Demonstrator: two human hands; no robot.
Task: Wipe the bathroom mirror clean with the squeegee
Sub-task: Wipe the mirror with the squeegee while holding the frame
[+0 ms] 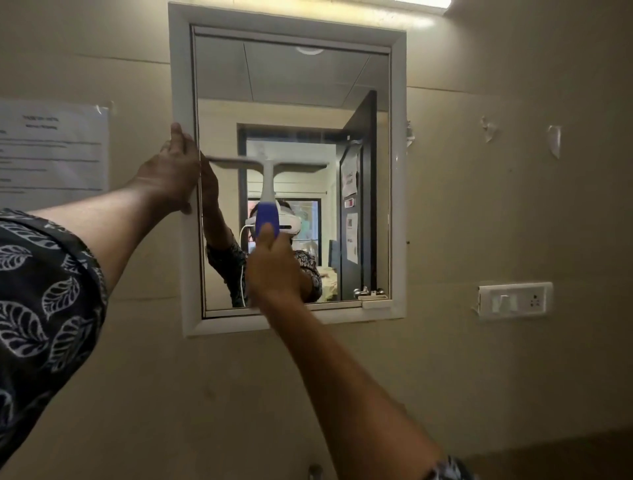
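Observation:
The mirror (294,85) hangs on the beige wall in a white frame (399,171). A squeegee (267,171) with a white T-shaped head and a blue handle is pressed flat to the glass. Its blade lies level across the left and middle of the mirror, about halfway up. My right hand (274,270) is closed around the blue handle from below. My left hand (176,168) grips the frame's left edge, with the thumb pointing up and the fingers wrapped onto the glass side.
A printed paper notice (51,150) is taped to the wall left of the mirror. A white switch and socket plate (515,300) sits to the lower right. Torn tape scraps (553,138) stick to the wall at right. A light strip (421,3) glows above.

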